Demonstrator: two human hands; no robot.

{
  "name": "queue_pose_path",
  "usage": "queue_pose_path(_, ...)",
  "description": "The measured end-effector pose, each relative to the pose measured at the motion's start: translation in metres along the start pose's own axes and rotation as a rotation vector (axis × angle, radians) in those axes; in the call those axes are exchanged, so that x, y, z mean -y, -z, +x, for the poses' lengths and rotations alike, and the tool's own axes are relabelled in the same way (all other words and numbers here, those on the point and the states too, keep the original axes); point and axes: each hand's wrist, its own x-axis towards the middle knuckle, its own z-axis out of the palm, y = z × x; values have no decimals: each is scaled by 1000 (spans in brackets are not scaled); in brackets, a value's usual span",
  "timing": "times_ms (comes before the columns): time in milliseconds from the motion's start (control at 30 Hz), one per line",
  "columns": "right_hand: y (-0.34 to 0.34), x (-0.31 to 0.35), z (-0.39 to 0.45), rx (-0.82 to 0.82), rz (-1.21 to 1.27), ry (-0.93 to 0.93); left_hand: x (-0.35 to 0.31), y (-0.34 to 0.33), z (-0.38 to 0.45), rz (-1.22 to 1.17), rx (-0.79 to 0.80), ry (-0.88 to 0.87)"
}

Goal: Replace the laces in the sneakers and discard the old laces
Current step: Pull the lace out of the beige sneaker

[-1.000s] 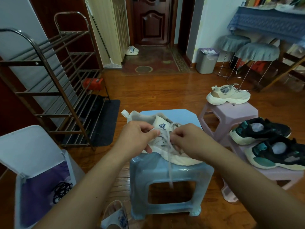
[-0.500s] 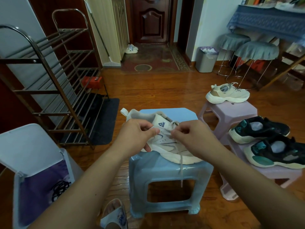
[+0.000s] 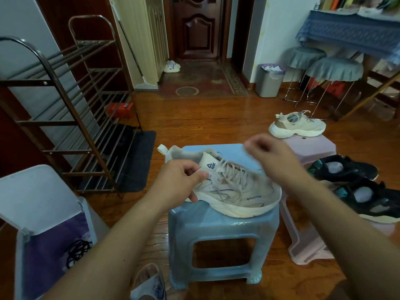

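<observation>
Half a second ago both our hands were bunched together over the tongue of the beige sneaker (image 3: pixel 229 187). Now our right hand (image 3: pixel 275 156) has swung up and away to the right. It is blurry, with its fingers curled, and a thin pale streak seems to run from it back to the shoe. We think it is pulling the lace (image 3: pixel 232 179), but we cannot tell if the fingers really pinch it.

Our left hand (image 3: pixel 181 180) has not moved away. It holds the sneaker by the side near the tongue, with its thumb pressed on it.

We guess the knot is now undone, so the old lace can start to come out.

The sneaker lies on the blue stool (image 3: pixel 220 232). Its long way runs from upper left to lower right. The heel is at the left, and the toe points right and a bit toward us.
</observation>
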Motion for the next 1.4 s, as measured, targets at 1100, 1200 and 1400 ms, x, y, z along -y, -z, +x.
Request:
queue_pose_path(1100,-75,21,-37,150,-907,134,-5,-9,-2,-63,-74,20)
queue_pose_path(1200,-64,20,-46,329,-885,309,-2,-9,-2,-93,-90,13)
queue_pose_path(1400,-33,29,-78,1195,-625,179,5,-1,4,-72,-60,-31)
